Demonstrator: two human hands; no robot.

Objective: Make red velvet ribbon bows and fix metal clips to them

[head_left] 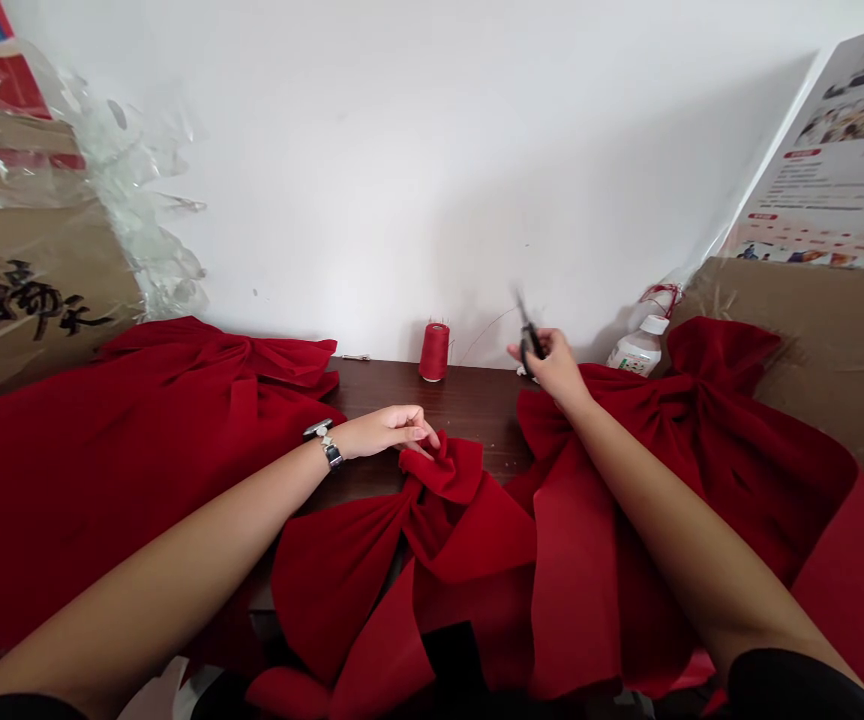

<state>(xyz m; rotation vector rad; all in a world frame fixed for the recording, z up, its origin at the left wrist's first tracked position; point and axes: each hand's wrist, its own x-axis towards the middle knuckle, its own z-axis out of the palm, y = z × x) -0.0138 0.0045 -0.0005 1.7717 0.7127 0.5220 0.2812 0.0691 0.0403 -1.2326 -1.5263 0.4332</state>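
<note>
My left hand (394, 430), with a watch and bracelet on its wrist, pinches the upper edge of a red fabric bow (469, 525). The bow's loops and tails hang down over the table's front. Away to the right and higher up, my right hand (556, 365) grips black-handled scissors (529, 338), whose blades point upward and look blurred. A thin red thread curves between the scissors and a red thread spool (434, 352), which stands upright at the back. Several pins or needles stick up from the spool's top.
Red bows lie piled at the left (199, 400) and right (702, 440) on the dark wooden table (372, 385). A white bottle (638, 345) stands at the back right. Cardboard boxes flank both sides, the left box (27, 260) trailing clear tape. A white wall rises behind.
</note>
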